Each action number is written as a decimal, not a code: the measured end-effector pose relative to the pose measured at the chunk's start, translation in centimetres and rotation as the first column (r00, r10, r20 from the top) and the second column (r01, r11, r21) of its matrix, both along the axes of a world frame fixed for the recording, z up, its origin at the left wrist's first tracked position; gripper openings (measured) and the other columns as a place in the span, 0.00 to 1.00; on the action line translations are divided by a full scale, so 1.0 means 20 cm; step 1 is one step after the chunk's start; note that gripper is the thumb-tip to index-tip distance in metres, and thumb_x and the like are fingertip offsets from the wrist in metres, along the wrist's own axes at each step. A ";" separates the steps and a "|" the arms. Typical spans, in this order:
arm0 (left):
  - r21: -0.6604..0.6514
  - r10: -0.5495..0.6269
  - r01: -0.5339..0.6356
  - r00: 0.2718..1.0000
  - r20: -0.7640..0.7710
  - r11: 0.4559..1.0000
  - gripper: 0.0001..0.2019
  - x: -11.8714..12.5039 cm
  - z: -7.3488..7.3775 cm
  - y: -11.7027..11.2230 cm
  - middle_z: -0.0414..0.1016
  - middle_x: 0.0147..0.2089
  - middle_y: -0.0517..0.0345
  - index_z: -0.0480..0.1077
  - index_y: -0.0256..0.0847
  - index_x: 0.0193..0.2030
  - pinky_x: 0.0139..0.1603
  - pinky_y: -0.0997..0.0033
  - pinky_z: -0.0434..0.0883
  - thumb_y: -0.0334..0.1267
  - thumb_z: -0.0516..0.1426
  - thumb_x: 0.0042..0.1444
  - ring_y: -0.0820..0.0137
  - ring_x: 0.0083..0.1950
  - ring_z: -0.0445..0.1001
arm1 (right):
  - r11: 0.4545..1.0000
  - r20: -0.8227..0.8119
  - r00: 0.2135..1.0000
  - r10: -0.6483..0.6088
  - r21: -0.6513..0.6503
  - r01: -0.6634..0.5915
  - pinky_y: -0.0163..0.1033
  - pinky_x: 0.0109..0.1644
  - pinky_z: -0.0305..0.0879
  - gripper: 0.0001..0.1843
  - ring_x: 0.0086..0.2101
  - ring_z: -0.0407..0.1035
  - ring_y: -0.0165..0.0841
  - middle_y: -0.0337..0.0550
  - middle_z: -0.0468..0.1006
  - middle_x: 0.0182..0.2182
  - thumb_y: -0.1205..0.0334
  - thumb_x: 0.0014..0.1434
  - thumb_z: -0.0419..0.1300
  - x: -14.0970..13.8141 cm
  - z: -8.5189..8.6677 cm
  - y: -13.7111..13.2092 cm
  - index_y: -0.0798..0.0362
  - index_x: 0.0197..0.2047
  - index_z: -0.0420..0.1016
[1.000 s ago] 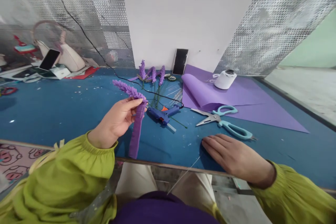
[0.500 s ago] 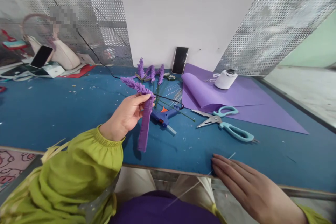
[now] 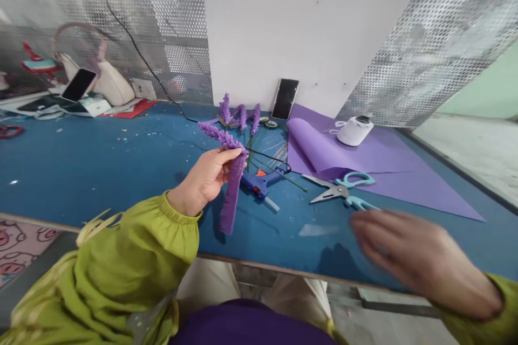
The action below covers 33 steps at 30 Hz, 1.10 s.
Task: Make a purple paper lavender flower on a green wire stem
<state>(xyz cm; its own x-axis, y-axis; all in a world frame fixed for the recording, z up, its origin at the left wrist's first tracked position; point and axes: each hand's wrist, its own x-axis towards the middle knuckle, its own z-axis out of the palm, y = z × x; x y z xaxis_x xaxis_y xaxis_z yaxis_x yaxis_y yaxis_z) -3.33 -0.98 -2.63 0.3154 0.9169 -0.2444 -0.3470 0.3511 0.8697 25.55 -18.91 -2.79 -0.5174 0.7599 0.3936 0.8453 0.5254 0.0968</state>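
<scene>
My left hand (image 3: 205, 179) pinches a purple foam lavender stem (image 3: 232, 186). Its fringed tip points up and left, and a loose strip hangs down toward the table's front edge. My right hand (image 3: 408, 250) hovers above the blue table (image 3: 101, 172) near its front edge, smeared by motion, with its fingers pointing left. It sits just in front of the teal scissors (image 3: 343, 192). A blue glue gun (image 3: 259, 186) lies just right of the hanging strip.
Finished purple flowers (image 3: 238, 117) and thin wires lie behind the glue gun. Rolled purple foam sheet (image 3: 364, 159), a white tape dispenser (image 3: 354, 130) and a phone (image 3: 285, 98) against a white board stand at the back. A bag and another phone (image 3: 79, 84) sit far left.
My right hand has lifted off the table edge and swung up and rightward toward the scissors. My left hand keeps the stem, shifted slightly right in view.
</scene>
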 end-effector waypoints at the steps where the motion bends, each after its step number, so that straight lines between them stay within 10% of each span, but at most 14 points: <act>1: 0.004 -0.005 0.005 1.000 0.000 1.000 0.02 0.00 0.00 0.00 0.77 0.28 0.57 0.75 0.33 0.33 0.26 0.79 0.68 0.30 0.61 0.54 0.76 0.28 0.74 | 0.993 -0.150 0.981 -0.120 -0.009 0.120 0.38 0.33 0.68 0.04 0.31 0.73 0.33 0.44 0.80 0.34 0.64 0.62 0.56 0.03 0.04 0.04 0.49 0.38 0.72; 3: 0.015 -0.026 0.026 1.000 0.002 1.000 0.02 0.02 -0.01 -0.01 0.76 0.28 0.58 0.75 0.33 0.33 0.27 0.79 0.69 0.30 0.61 0.54 0.76 0.27 0.73 | 0.932 -0.500 0.790 -0.354 -0.124 0.340 0.39 0.31 0.68 0.03 0.28 0.72 0.34 0.42 0.78 0.27 0.61 0.61 0.58 0.06 0.12 0.17 0.48 0.34 0.72; 5: 0.021 -0.051 0.051 0.999 0.001 0.999 0.02 0.03 -0.02 -0.01 0.76 0.28 0.58 0.75 0.33 0.34 0.27 0.78 0.69 0.30 0.61 0.54 0.77 0.26 0.73 | 0.894 -0.694 0.564 -0.448 -0.357 0.271 0.39 0.28 0.68 0.08 0.23 0.71 0.34 0.40 0.75 0.20 0.59 0.59 0.61 0.06 0.17 0.34 0.49 0.28 0.71; 13: 0.010 -0.139 0.140 0.989 -0.043 0.990 0.03 0.10 -0.04 -0.01 0.76 0.27 0.57 0.74 0.34 0.33 0.25 0.74 0.68 0.30 0.63 0.50 0.73 0.26 0.73 | 0.921 -0.726 0.572 -0.382 -0.352 0.168 0.39 0.38 0.71 0.10 0.34 0.71 0.31 0.46 0.78 0.37 0.57 0.62 0.60 -0.04 0.14 0.89 0.55 0.39 0.76; 19: 0.069 -0.274 0.279 0.959 -0.070 0.958 0.09 0.19 0.03 -0.04 0.77 0.32 0.59 0.76 0.36 0.35 0.30 0.74 0.68 0.34 0.68 0.45 0.75 0.30 0.73 | 0.922 -0.745 0.567 -0.350 -0.381 0.069 0.39 0.37 0.67 0.10 0.31 0.72 0.32 0.41 0.80 0.29 0.53 0.56 0.64 -0.19 0.11 0.69 0.51 0.35 0.81; 25: 0.082 -0.377 0.376 0.926 -0.002 0.923 0.05 0.34 0.09 -0.05 0.76 0.27 0.60 0.75 0.36 0.29 0.30 0.75 0.67 0.31 0.67 0.44 0.75 0.28 0.73 | 0.808 -0.852 0.170 -0.495 -0.523 -0.271 0.33 0.32 0.63 0.12 0.26 0.69 0.26 0.38 0.76 0.24 0.53 0.49 0.70 -0.26 0.11 0.56 0.54 0.30 0.79; 33: 0.002 -0.355 0.355 0.935 0.004 0.935 0.05 0.36 0.02 -0.01 0.74 0.25 0.63 0.74 0.37 0.31 0.25 0.77 0.64 0.30 0.66 0.47 0.78 0.23 0.69 | 0.640 -0.736 0.057 -0.675 -0.622 -0.451 0.29 0.32 0.65 0.11 0.28 0.71 0.25 0.39 0.76 0.26 0.58 0.48 0.71 -0.21 0.05 0.61 0.54 0.33 0.79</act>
